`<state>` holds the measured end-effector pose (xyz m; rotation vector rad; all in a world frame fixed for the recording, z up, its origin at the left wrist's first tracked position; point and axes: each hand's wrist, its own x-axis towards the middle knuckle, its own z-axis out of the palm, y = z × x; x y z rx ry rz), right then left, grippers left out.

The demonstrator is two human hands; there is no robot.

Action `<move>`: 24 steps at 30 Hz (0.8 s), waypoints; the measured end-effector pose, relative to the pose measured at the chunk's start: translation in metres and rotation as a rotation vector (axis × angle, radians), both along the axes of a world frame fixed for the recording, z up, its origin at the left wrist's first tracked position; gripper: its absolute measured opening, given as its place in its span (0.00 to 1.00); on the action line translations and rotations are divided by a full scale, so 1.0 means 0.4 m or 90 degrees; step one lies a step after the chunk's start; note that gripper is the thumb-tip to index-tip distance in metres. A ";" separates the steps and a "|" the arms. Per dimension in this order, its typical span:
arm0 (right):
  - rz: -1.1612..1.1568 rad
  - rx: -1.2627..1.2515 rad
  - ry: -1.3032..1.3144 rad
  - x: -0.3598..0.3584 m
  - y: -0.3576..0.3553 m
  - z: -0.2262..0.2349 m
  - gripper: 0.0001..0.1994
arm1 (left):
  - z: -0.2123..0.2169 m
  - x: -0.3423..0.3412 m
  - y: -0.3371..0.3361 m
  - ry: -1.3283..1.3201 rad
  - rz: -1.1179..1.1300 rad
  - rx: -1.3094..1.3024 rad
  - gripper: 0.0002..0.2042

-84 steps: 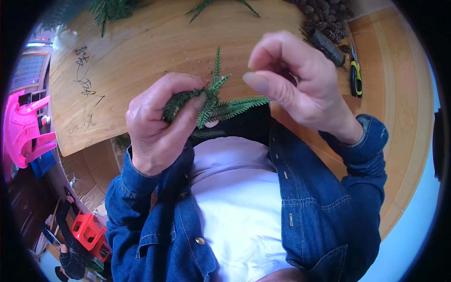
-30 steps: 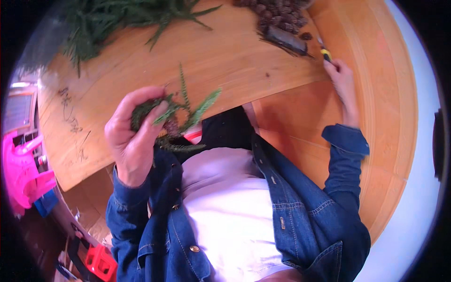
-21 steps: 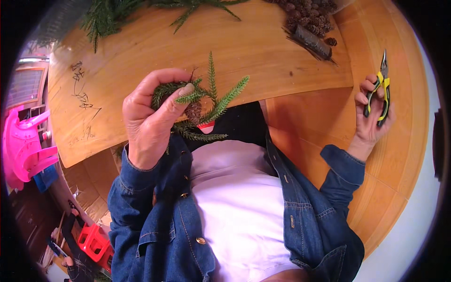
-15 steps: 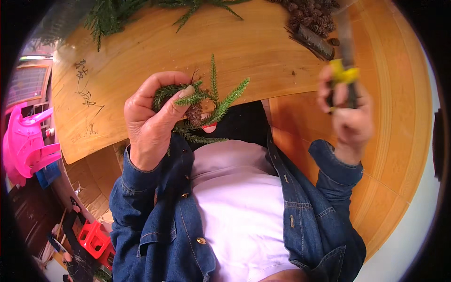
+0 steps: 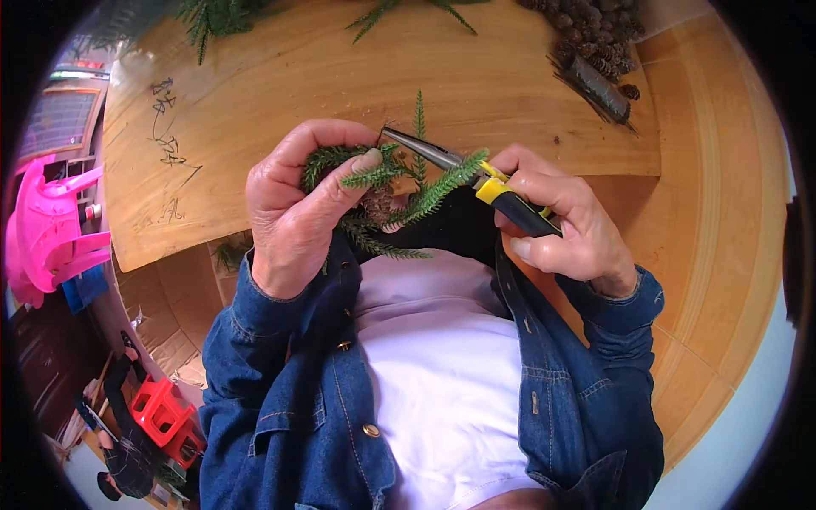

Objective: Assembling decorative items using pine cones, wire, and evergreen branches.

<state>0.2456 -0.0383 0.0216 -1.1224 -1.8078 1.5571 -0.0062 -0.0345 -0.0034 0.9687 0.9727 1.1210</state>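
Left hand is clutching a bunch of green fern-like sprigs; right hand is gripping yellow-handled needle-nose pliers, tips touching the sprigs.

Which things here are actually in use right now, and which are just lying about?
In use:
left hand gripping the green sprig bundle
right hand holding the yellow-handled pliers, tips at the bundle

Lying about:
pine cones
loose greenery
dark tool
pink plastic chair
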 end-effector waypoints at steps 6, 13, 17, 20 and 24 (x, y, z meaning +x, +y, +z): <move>0.008 -0.030 -0.002 -0.006 0.007 0.005 0.13 | -0.011 -0.016 0.002 0.002 -0.007 -0.007 0.10; 0.009 -0.055 -0.016 -0.004 0.015 0.003 0.14 | -0.019 -0.018 0.002 -0.070 -0.031 -0.016 0.10; 0.029 -0.053 -0.019 0.000 0.024 0.005 0.15 | -0.019 -0.019 0.005 -0.058 -0.043 -0.006 0.10; 0.038 -0.064 -0.008 0.003 0.031 0.005 0.15 | -0.012 -0.015 0.005 -0.060 -0.038 -0.023 0.10; 0.053 -0.037 -0.018 0.015 0.031 -0.003 0.15 | -0.018 -0.009 0.007 -0.051 -0.046 -0.021 0.10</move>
